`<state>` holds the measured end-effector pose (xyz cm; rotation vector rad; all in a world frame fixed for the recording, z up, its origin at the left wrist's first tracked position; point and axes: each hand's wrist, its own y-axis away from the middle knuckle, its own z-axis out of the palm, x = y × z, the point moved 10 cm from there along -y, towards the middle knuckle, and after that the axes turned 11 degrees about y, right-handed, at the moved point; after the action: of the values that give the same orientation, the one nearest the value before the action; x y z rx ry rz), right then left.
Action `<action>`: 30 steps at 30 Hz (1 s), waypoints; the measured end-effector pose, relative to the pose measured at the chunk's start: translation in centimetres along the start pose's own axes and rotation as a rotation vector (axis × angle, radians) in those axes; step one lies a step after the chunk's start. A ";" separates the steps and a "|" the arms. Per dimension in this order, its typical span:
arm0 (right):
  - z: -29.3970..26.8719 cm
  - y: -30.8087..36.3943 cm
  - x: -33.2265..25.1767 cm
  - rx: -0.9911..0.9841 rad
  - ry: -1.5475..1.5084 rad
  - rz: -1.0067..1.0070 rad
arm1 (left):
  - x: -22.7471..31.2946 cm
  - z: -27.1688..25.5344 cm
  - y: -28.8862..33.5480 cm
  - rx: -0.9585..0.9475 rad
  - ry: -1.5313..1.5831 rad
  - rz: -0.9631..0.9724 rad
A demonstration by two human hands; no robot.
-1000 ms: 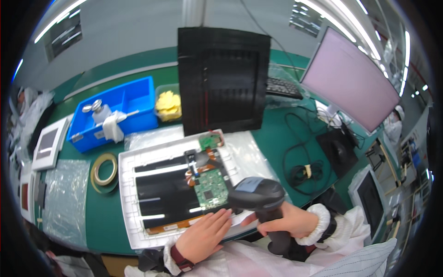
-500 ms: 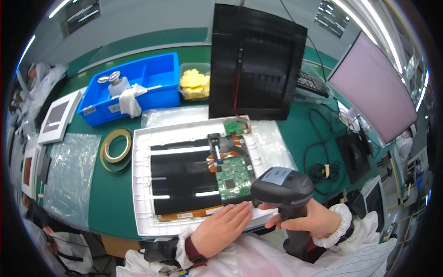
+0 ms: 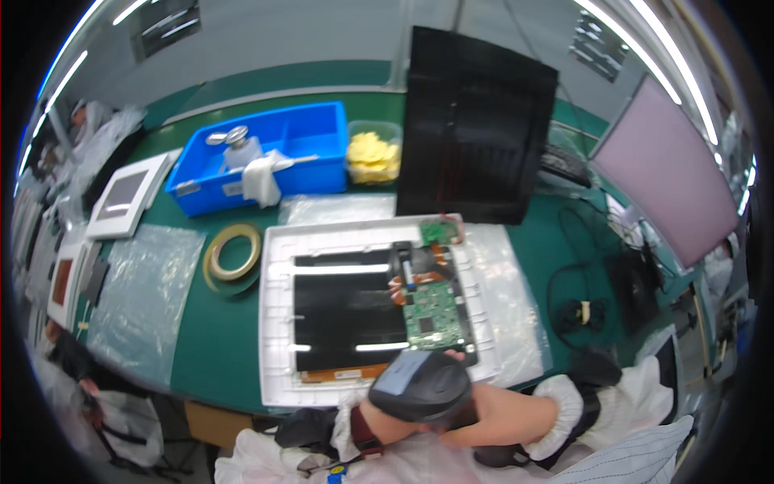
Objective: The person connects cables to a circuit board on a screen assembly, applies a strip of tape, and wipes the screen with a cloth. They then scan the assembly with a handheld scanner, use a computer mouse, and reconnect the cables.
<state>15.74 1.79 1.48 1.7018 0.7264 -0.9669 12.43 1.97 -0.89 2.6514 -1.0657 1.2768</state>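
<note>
A black handheld barcode scanner [image 3: 419, 389] is in my right hand [image 3: 501, 413], fingers wrapped round its grip. Its head points left, above the near edge of the open display. The scanner covers most of my left hand [image 3: 384, 425]; only the wrist side shows, and its fingers are hidden. In front of me lies the opened display, with a white plastic frame [image 3: 276, 323], a black panel [image 3: 347, 298] and a green circuit board [image 3: 434, 313] on its right side. A smaller green board [image 3: 438, 233] sits at the frame's far right corner.
Behind the display stand a blue divided bin [image 3: 310, 173], a tub of yellow pieces [image 3: 374, 157] and an upright black panel [image 3: 480, 129]. Tape rolls [image 3: 251, 258] and a clear plastic bag [image 3: 145, 298] lie left. A monitor [image 3: 669, 173] and coiled cable [image 3: 582, 316] are right.
My right hand has brought the scanner left and down, over my left hand, whose outstretched fingers showed before. The whole view has shifted, so the bench appears further right.
</note>
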 end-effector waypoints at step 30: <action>-0.5 -1.4 0.1 0.033 -0.298 -0.107 | -1.9 2.8 0.5 -0.207 0.033 -0.236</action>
<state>14.76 2.74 0.77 1.5146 0.6103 -1.2816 13.23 1.87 -4.27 2.5027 -0.8017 1.0963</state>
